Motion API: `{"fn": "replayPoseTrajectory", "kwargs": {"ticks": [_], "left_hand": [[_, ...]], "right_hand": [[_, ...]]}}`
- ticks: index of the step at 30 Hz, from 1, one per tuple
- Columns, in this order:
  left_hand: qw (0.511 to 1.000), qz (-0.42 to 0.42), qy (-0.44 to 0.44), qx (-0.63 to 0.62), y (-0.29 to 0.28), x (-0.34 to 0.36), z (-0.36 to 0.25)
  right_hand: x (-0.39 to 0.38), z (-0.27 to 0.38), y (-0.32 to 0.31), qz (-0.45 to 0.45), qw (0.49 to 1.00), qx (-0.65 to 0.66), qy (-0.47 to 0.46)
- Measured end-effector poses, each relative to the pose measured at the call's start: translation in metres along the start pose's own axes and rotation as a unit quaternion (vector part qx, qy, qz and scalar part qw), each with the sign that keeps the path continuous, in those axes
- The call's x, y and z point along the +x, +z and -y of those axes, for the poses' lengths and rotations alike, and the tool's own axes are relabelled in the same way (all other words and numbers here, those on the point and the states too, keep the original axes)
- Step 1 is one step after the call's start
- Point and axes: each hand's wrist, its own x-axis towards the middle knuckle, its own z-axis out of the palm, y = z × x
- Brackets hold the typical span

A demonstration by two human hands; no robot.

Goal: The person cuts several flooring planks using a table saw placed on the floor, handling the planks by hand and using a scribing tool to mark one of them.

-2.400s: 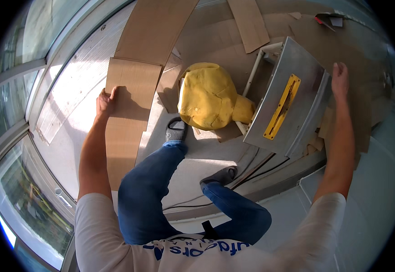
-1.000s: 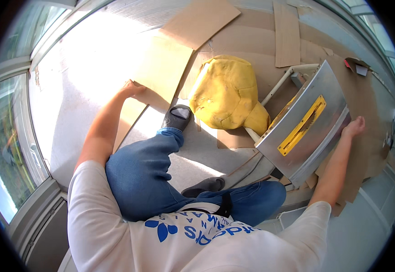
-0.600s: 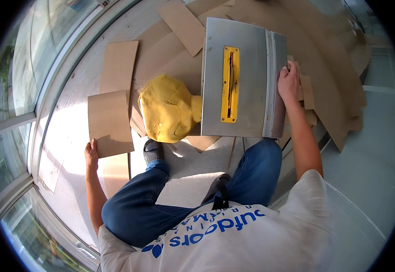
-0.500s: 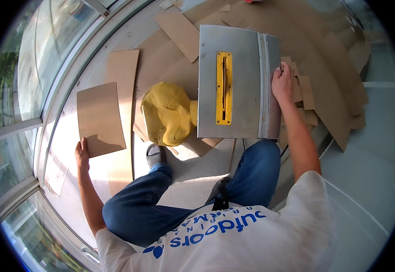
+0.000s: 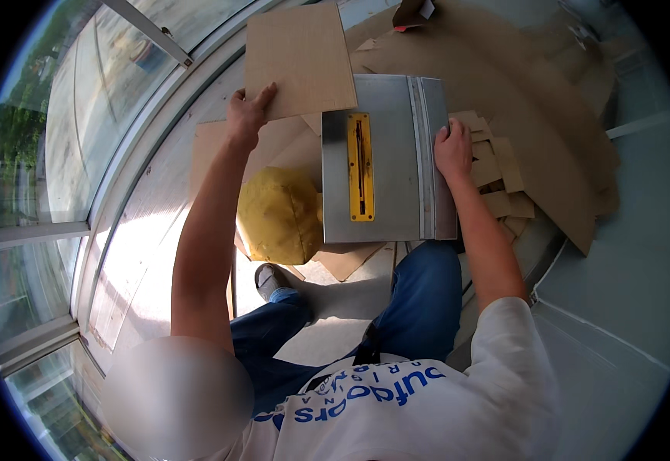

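My left hand (image 5: 250, 115) is closed on the lower left corner of a thin, flat brown board (image 5: 298, 61), thumb on its upper face. The board is held up, and its lower right corner overlaps the far left corner of a small table saw (image 5: 391, 154). On the saw's grey metal top is a yellow insert plate (image 5: 362, 207) with a long dark slot; I cannot make out a blade. My right hand (image 5: 454, 150) grips the saw top's right edge, beside a lengthwise metal rail (image 5: 422, 169). Its fingertips rest on top.
A puffed yellow bag (image 5: 277, 219) sits against the saw's left side. Several small brown offcuts (image 5: 496, 165) lie piled to the right, with large brown sheets (image 5: 558, 154) beyond. Framed glass panes (image 5: 27, 269) run along the left. My foot (image 5: 271, 280) is below the bag.
My left hand has carried the board up and to the right, from beside the bag to the saw's far left corner. My right hand stays on the saw's edge. The view has shifted slightly.
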Motion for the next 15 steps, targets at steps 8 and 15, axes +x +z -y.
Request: {"fn": "replayPoseTrajectory", "kwargs": {"ticks": [8, 15], "left_hand": [[0.997, 0.04, -0.035, 0.061, 0.093, 0.019, 0.078], [0.997, 0.078, -0.025, -0.009, 0.087, 0.021, 0.08]], "right_hand": [[-0.001, -0.002, 0.006, 0.0, 1.0, -0.019, -0.007], [0.004, 0.025, 0.016, -0.07, 0.982, -0.077, -0.158]]}}
